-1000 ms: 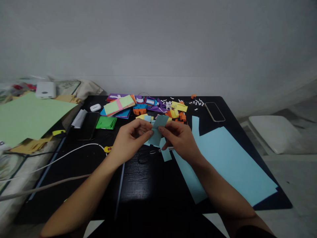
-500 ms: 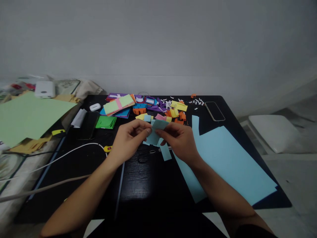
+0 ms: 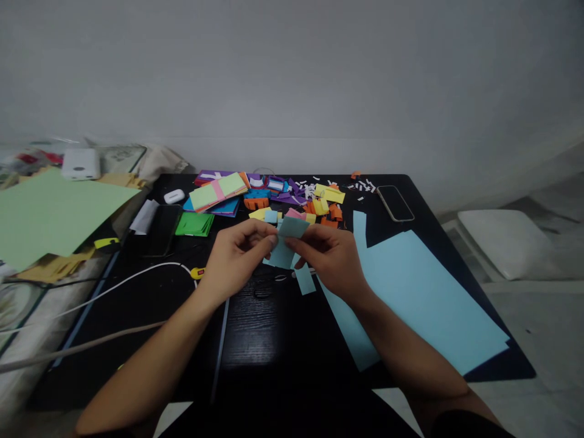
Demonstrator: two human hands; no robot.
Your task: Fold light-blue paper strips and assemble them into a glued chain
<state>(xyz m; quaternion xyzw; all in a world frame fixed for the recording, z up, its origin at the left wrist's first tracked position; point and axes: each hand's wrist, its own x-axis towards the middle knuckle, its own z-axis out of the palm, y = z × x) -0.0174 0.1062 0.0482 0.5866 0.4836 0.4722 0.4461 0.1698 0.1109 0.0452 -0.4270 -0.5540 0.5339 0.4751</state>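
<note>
Between my two hands is a small piece of light blue paper (image 3: pixel 293 227), held above the middle of the black table. My left hand (image 3: pixel 243 252) pinches its left edge between thumb and fingers. On the other side my right hand (image 3: pixel 329 255) grips the right edge, thumb in front. Just below lie more light blue paper strips (image 3: pixel 305 281) and a pair of scissors (image 3: pixel 279 278), mostly hidden by the hands and paper. Large light blue sheets (image 3: pixel 424 298) lie under and beside my right forearm.
Colourful paper pieces (image 3: pixel 319 207) and white scraps (image 3: pixel 365 185) are scattered at the back. Phones lie at the right (image 3: pixel 395 203) and left (image 3: pixel 163 231). A green folded stack (image 3: pixel 195 224), a yellow cutter (image 3: pixel 198 273) and a white cable (image 3: pixel 137 272) are on the left.
The blue paper's upper part now looks folded towards me, with a crease line across it; before, it stood flatter. Both hands stay in nearly the same place.
</note>
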